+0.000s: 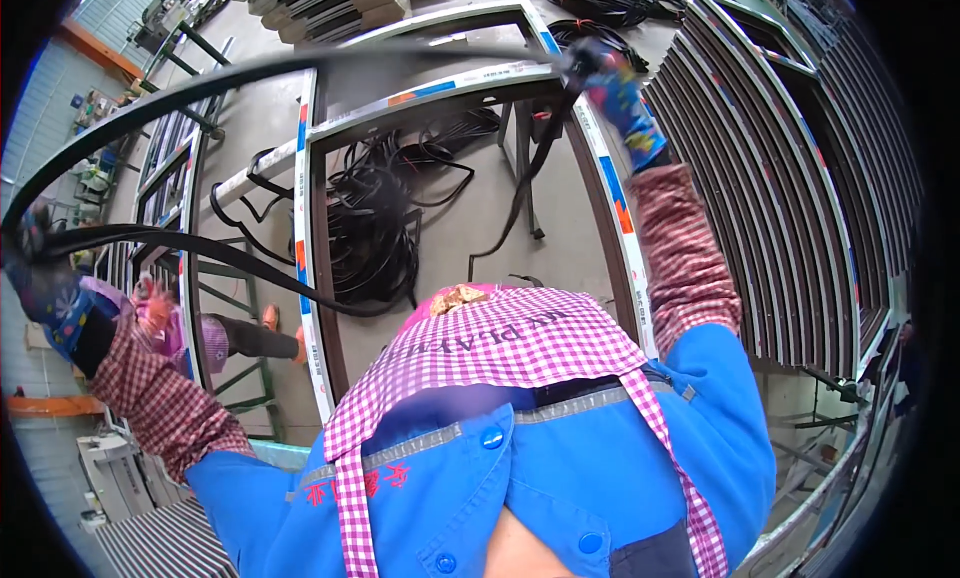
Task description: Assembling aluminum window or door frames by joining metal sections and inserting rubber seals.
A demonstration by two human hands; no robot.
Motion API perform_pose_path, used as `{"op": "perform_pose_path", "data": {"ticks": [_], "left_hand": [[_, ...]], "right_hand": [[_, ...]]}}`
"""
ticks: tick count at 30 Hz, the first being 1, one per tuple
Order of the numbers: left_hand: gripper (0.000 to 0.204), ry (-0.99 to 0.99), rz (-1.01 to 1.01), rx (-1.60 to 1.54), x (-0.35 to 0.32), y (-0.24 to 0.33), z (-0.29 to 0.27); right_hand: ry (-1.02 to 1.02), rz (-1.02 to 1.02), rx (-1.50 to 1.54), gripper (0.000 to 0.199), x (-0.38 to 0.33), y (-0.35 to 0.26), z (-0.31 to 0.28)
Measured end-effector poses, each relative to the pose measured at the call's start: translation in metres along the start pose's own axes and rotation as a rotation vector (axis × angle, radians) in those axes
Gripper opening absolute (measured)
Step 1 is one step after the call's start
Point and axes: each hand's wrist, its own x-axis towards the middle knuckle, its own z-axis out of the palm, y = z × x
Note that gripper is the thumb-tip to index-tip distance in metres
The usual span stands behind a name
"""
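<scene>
A long black flexible rubber strip (200, 85) stretches in a wide arc between my two hands, blurred near its middle. My left hand (45, 293), in a patterned blue glove, is closed around it at the far left. From there a second length sags back toward the frame. My right hand (612, 90), gloved too and smeared by motion, grips the strip over the frame's far right corner, with a tail hanging down inside the opening. Below lies a rectangular window frame (303, 218) with a crossbar and coloured protective tape. A heap of black strip (375, 218) shows through its opening.
Rows of dark frame profiles (760, 198) stand close on the right. More coiled strip (597, 3) lies at the far side, near stacked profiles (325, 3). On the left, another person (185, 328) in pink works beside further frames (170, 178) on green stands.
</scene>
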Motion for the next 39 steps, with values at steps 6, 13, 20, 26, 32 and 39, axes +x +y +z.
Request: {"op": "perform_pose_path", "data": {"ticks": [6,13,20,26,32,39], "left_hand": [[0.042,0.275,-0.128,0.015,-0.115,0.023,-0.048],[0.058,0.229,-0.489,0.877,-0.286,0.029,-0.101],[0.073,-0.485,-1.137,0.434,-0.298,0.038,0.035],[0.075,-0.874,-0.932,0.153,-0.262,-0.076,0.251],[0.071,-1.303,-0.603,-0.285,-0.317,-0.148,0.461],[0.049,-1.095,-0.449,-0.629,-0.288,-0.258,0.473]], "right_hand": [[0.026,0.312,0.616,0.052,0.031,-0.080,-0.039],[-0.210,0.144,0.807,0.029,-0.047,-0.069,-0.019],[0.089,0.331,0.599,0.024,-0.080,-0.070,-0.034],[0.177,0.456,0.514,0.020,-0.082,-0.088,-0.027],[0.308,0.596,0.437,0.027,-0.104,-0.078,-0.023],[-0.153,1.082,0.024,0.026,-0.170,0.005,0.046]]}}
